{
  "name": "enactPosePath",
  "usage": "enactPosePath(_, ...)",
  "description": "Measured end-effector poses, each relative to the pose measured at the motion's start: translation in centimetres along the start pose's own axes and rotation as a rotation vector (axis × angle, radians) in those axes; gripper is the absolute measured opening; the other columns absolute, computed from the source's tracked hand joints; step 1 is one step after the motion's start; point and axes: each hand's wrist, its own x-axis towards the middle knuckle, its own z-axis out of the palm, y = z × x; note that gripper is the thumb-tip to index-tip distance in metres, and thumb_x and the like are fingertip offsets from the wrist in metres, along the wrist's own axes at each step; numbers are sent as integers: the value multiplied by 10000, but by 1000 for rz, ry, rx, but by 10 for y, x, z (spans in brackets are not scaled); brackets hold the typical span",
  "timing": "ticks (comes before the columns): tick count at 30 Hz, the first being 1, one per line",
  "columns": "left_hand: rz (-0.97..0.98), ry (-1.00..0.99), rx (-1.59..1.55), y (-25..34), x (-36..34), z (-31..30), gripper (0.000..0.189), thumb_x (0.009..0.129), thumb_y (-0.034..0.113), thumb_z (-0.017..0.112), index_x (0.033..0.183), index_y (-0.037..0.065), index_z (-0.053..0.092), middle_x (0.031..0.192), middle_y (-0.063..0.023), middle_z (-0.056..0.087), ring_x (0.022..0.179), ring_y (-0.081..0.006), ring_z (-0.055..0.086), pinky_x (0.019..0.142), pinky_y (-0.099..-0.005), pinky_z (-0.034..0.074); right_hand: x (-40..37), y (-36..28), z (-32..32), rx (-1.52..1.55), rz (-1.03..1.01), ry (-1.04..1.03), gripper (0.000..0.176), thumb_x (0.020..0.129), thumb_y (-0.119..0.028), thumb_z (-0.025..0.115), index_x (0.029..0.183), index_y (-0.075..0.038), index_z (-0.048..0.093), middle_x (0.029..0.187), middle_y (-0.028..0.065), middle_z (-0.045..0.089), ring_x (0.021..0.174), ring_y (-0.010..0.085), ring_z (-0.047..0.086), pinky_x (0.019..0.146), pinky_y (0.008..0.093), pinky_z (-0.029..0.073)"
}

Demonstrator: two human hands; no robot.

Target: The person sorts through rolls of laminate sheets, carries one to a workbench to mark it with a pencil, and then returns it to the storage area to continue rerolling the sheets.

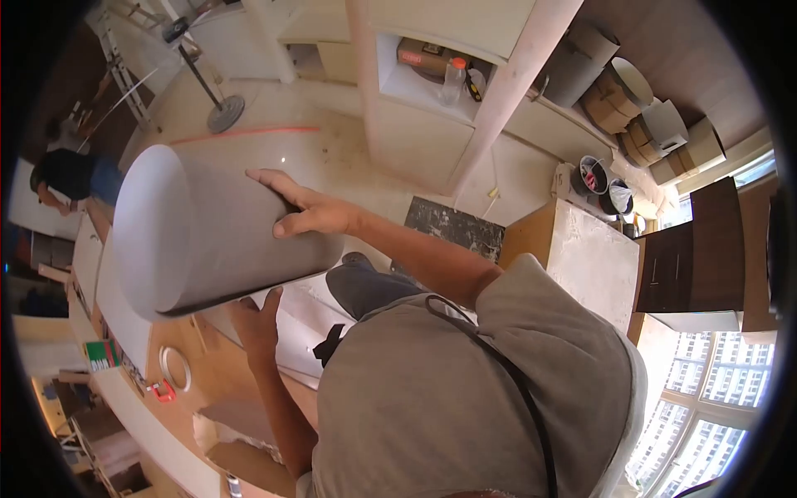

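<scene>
A large, light grey sheet, rolled into a wide tube (249,228), is held out in front of my body. Its open end faces left and shows a pale inner side. My right hand (311,207) lies over the upper side of the roll, thumb and fingers spread against its surface. From below, my left hand (260,322) supports the roll near its dark lower edge; part of its fingers is hidden behind the roll. Beneath the left hand is a workbench (178,328) with a wood-coloured top.
On the bench lie a white ring (174,368), a red clamp (163,391) and a green box (102,355). Another person (70,178) stands at the far left. A standing pole with a round base (225,114) is on the floor. More rolled sheets (618,95) line the right wall.
</scene>
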Motion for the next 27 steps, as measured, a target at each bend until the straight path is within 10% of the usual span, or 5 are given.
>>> enactPosePath(5, 489, 177, -237, 39, 81, 9, 456, 836, 146, 820, 1174, -102, 638, 1166, -217, 673, 1076, -286, 623, 966, -395, 476, 45, 1, -61, 30, -78, 18, 1082, 805, -484, 776, 1613, -65, 188, 1556, 162, 317, 1486, 306, 265, 1216, 423, 209)
enactPosePath(7, 418, -24, -183, 68, 120, 23, 667, 842, 45, 799, 1384, -145, 459, 1436, -243, 531, 1321, -315, 521, 1131, -396, 391, 46, -3, -99, 36, -89, 79, 1057, 834, -569, 750, 1591, -61, 216, 1541, 154, 333, 1477, 294, 277, 1206, 426, 218)
enactPosePath(20, 1348, -916, -100, 304, 242, 207, 403, 846, 117, 814, 1182, -56, 675, 1200, -182, 714, 1124, -326, 649, 1040, -416, 460, -99, -7, -232, -172, -229, 1353, 892, 965, -631, 558, 1560, -31, 272, 1517, 140, 384, 1441, 241, 330, 1207, 387, 249)
enactPosePath(25, 1559, -1074, -177, 417, 196, 268, 1034, 791, 180, 829, 1558, -50, 175, 1543, -310, 362, 1326, -441, 515, 1059, -469, 473, -125, -83, -205, -265, -305, 2064, 478, 1062, -411, 488, 1392, -71, 553, 1339, 96, 614, 1264, 234, 552, 1115, 405, 410)
enactPosePath(27, 1822, -1055, -298, 459, 175, 280, 1157, 781, 167, 836, 1587, -60, 37, 1578, -325, 294, 1383, -449, 461, 1082, -454, 467, -168, -86, -216, -641, -660, 1819, 439, 1049, -364, 478, 1340, -56, 590, 1259, 87, 656, 1214, 237, 598, 1050, 403, 470)
